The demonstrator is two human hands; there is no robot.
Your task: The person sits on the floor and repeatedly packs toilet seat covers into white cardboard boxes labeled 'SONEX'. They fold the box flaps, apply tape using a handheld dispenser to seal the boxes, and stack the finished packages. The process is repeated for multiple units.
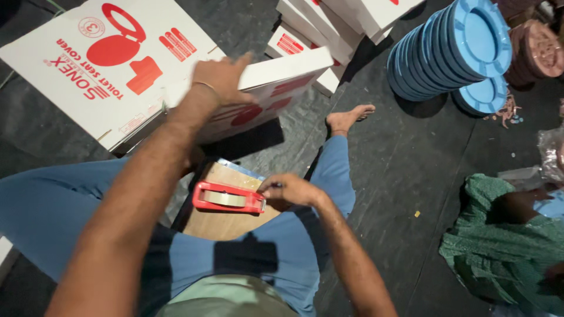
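Tape dispenser (228, 198) beside white carton (264, 94)

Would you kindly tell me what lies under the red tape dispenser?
The red tape dispenser rests on a small wooden board between the person's knees, right hand at its end. What supports the board is hidden.

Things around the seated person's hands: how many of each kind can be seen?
Red tape dispenser: 1
Wooden board: 1
White cardboard boxes, one large, one under the left hand: 2
Stacks of blue round plastic lids: 1
Total: 5
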